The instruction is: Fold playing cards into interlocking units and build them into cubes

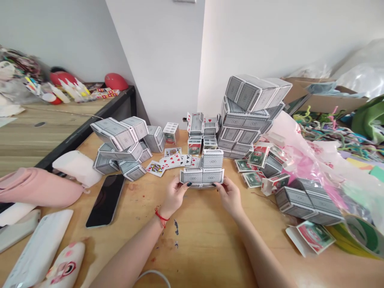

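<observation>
A small structure of folded playing cards (pixel 202 176), grey patterned backs outward, is held at its two ends between my hands. My left hand (pixel 176 193) pinches its left end, thumb on the near face. At the right end my right hand (pixel 228 195) grips the same way. One square card block (pixel 212 160) rises from the structure's right half. Just behind lie loose playing cards (pixel 172 160), face up. Farther back stand card boxes (pixel 195 146) with grey card pieces on top. Whether the held structure touches the table cannot be made out.
A tall stack of card blocks (pixel 244 120) stands at the back right, a lower stack (pixel 120 140) at the left. Opened card boxes (pixel 258 156) lie to the right, near a tape roll (pixel 357 236). A phone (pixel 106 201) and a pink pouch (pixel 39 187) lie left.
</observation>
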`<act>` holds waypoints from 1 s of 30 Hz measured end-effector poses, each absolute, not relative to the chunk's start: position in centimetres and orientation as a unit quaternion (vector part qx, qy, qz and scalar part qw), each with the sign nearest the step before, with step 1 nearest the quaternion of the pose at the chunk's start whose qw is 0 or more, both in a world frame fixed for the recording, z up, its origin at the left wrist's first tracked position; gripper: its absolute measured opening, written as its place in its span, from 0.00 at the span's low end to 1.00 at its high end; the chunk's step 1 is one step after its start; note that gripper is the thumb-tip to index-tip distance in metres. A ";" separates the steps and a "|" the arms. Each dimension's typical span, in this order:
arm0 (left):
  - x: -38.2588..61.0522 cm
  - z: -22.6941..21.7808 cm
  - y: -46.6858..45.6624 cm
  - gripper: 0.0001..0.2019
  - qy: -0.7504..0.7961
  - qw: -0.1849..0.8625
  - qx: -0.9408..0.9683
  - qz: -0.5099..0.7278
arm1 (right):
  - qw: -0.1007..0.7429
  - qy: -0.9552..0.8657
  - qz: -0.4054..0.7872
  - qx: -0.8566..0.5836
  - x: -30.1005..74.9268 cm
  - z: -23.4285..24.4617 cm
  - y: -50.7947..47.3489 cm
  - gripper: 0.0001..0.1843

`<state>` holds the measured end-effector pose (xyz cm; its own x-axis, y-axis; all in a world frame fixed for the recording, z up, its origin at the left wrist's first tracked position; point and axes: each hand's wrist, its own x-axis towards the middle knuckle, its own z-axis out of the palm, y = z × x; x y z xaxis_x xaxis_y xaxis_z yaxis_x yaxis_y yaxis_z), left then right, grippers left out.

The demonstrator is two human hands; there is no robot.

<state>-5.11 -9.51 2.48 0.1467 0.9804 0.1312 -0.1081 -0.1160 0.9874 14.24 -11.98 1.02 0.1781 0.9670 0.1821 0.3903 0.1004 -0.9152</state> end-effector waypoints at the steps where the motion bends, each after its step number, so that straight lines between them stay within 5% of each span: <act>1: -5.1 2.4 -9.6 0.11 0.401 0.530 0.543 0.513 | 0.478 -0.564 0.301 -0.602 14.3 1.0 -12.0 0.12; 30: -5.2 1.3 -9.5 0.10 0.416 0.501 0.551 0.522 | 0.455 -0.614 0.227 -0.603 14.5 1.2 -11.8 0.07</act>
